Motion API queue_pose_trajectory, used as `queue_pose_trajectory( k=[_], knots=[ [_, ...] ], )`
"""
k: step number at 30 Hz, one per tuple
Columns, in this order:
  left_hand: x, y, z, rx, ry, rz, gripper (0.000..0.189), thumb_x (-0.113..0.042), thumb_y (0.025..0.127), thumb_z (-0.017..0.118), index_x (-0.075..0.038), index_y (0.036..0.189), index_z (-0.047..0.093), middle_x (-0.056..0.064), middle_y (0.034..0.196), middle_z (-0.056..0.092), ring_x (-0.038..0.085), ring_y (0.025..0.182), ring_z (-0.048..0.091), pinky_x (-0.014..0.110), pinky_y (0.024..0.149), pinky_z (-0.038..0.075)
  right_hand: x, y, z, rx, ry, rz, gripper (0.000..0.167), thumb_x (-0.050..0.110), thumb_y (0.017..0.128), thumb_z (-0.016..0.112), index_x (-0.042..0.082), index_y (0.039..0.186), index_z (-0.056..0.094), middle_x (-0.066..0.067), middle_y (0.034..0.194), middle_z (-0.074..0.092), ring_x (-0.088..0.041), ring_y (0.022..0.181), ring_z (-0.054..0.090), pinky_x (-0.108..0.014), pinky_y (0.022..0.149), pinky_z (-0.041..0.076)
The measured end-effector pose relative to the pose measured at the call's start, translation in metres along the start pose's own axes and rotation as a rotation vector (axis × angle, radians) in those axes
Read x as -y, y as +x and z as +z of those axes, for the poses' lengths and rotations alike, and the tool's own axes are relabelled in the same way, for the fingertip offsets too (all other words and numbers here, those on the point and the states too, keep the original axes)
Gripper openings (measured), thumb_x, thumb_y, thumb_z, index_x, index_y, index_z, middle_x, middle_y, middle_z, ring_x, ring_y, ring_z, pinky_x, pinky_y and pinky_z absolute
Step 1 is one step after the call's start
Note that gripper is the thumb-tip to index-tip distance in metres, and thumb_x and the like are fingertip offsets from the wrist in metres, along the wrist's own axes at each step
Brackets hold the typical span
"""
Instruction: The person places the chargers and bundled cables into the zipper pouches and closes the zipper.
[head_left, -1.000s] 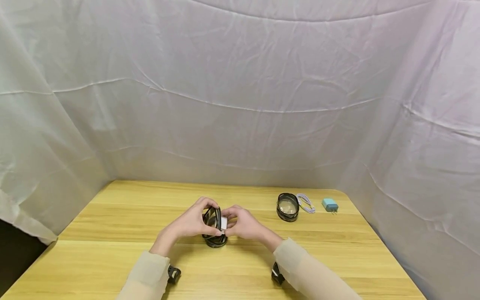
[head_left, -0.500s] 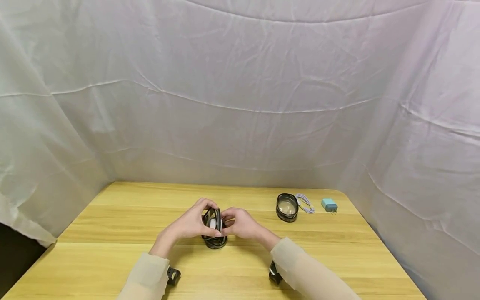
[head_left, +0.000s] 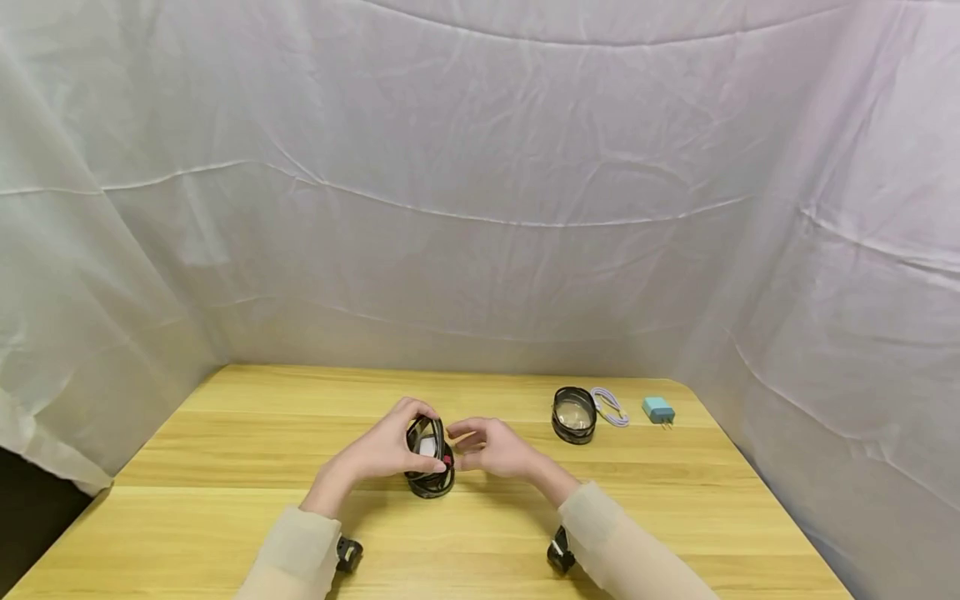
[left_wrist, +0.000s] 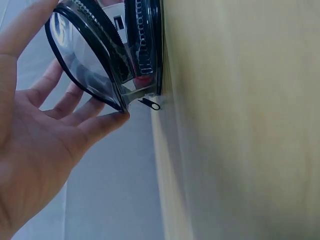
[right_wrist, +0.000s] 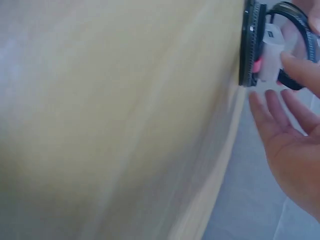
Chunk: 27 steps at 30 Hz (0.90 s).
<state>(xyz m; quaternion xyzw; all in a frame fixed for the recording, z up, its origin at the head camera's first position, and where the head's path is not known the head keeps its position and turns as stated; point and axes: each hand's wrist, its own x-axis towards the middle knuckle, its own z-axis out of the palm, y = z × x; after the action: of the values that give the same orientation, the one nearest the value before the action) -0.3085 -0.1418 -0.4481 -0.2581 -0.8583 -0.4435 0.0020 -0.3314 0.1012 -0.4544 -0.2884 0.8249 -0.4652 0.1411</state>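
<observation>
Between the hands I see the clear case [head_left: 431,489], white charger [right_wrist: 271,57] inside. The left hand [head_left: 378,447] pinches its raised lid [left_wrist: 82,60]; the right hand [head_left: 501,450], loose, holds nothing. It seems light, bendable; I would grip the edge.

left grip [head_left: 381,446]: curled, pinching | right grip [head_left: 500,450]: relaxed, loosely curved

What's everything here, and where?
Table: 1, yellow, foreground
Cloth: count unclear, grey, behind
Open case: 1, clear and black, mid-table
Block: 1, white, in open case
Small item: 1, red, in open case
Second case: 1, clear and black, right side
Cable: 1, lilac, beside second case
Adapter: 1, blue, far right
Sleeves: 2, beige, arms
Wrist cameras: 2, black, wrists
Left hand: 1, bare, gripping open case
Right hand: 1, bare, beside it
</observation>
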Motion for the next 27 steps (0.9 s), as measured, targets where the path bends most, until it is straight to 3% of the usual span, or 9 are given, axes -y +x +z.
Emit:
queue_pose_trajectory(
  k=[10,14,21,27],
  knots=[
    [-0.008,0.004,0.012,0.076,0.15,-0.025,0.073,-0.038,0.085,0.086,-0.006,0.142,0.054,0.014,0.146,0.047,0.032,0.124,0.054,0.043,0.089,0.055,-0.004,-0.011,-0.008,-0.022,0.001,0.088,0.039,0.011,0.097,0.068,-0.006,0.132,0.064,-0.021,0.129,0.067,-0.031,0.109,0.069,-0.04,0.091,0.06],
    [-0.012,0.004,0.017,0.097,0.199,-0.041,0.079,-0.035,0.085,0.086,-0.002,0.147,0.05,0.016,0.152,0.045,0.034,0.13,0.05,0.045,0.092,0.055,-0.003,-0.01,-0.008,-0.022,0.032,0.106,0.038,0.012,0.099,0.066,-0.008,0.131,0.064,-0.02,0.127,0.068,-0.031,0.106,0.071,-0.039,0.091,0.06],
    [-0.021,0.003,0.021,0.141,0.21,-0.073,0.085,-0.03,0.085,0.086,0.004,0.151,0.043,0.021,0.154,0.044,0.034,0.127,0.051,0.049,0.097,0.054,0.001,-0.004,-0.003,-0.02,0.095,0.135,0.037,0.011,0.103,0.061,-0.012,0.132,0.061,-0.025,0.127,0.067,-0.034,0.106,0.072,-0.04,0.092,0.06],
    [-0.025,0.0,0.022,0.168,0.234,-0.099,0.088,-0.031,0.089,0.084,0.007,0.155,0.039,0.027,0.16,0.038,0.044,0.144,0.039,0.06,0.115,0.039,0.003,0.003,0.002,-0.019,0.035,0.158,0.036,0.016,0.104,0.063,-0.008,0.13,0.065,-0.019,0.121,0.071,-0.027,0.1,0.073,-0.036,0.088,0.061]
  ],
)
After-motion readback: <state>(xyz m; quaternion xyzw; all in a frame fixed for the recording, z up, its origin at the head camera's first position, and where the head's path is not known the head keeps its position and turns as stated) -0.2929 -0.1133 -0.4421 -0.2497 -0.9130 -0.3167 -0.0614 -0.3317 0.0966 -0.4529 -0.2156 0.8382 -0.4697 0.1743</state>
